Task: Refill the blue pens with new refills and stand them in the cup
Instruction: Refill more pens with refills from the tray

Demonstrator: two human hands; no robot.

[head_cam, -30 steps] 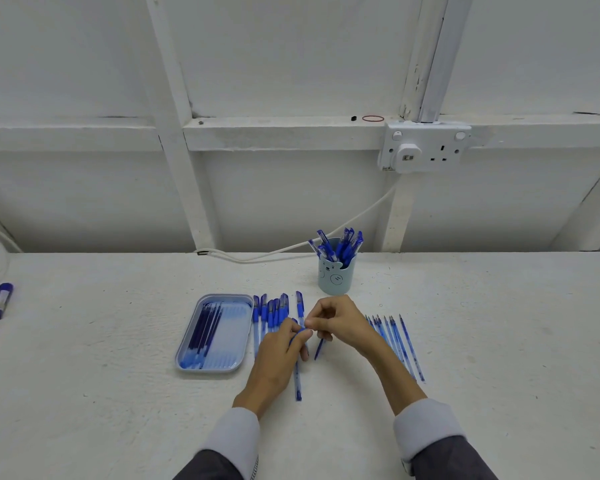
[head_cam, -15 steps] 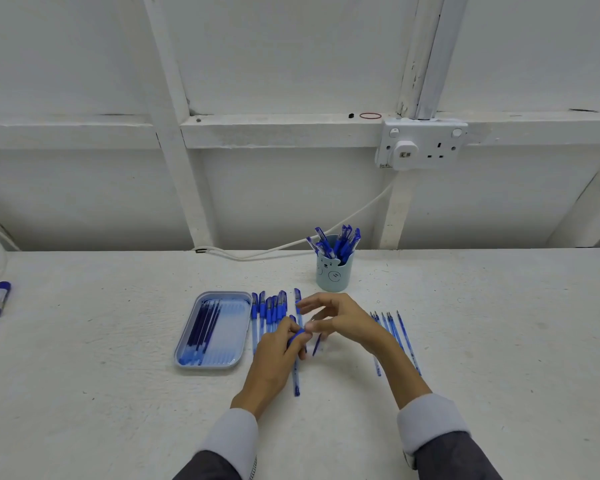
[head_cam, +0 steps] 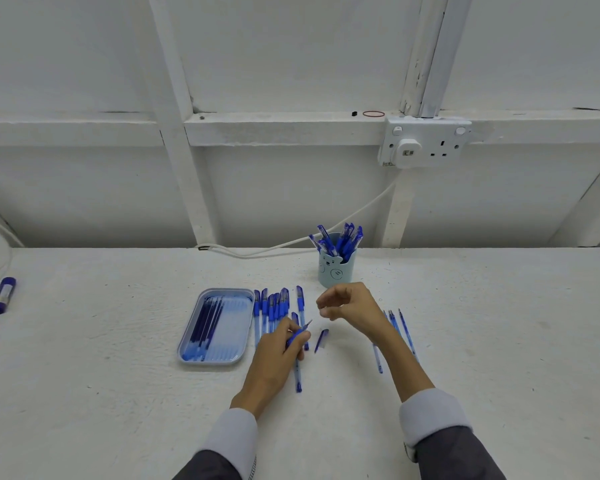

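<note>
White tabletop [head_cam: 118, 393]: cup [head_cam: 336, 270] holds blue pens [head_cam: 343, 237], tray [head_cam: 185, 337] holds refills [head_cam: 205, 320].

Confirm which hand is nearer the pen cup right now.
Right. The right hand is just in front of the cup, fingers loosely curled. The left hand is lower and further left, gripping a pen near the tray.

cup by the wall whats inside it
Blue pens stand in the cup, leaning apart, their tops above the rim. Its wall hides their lower parts and the cup's bottom, so anything else down there cannot be seen.
</note>
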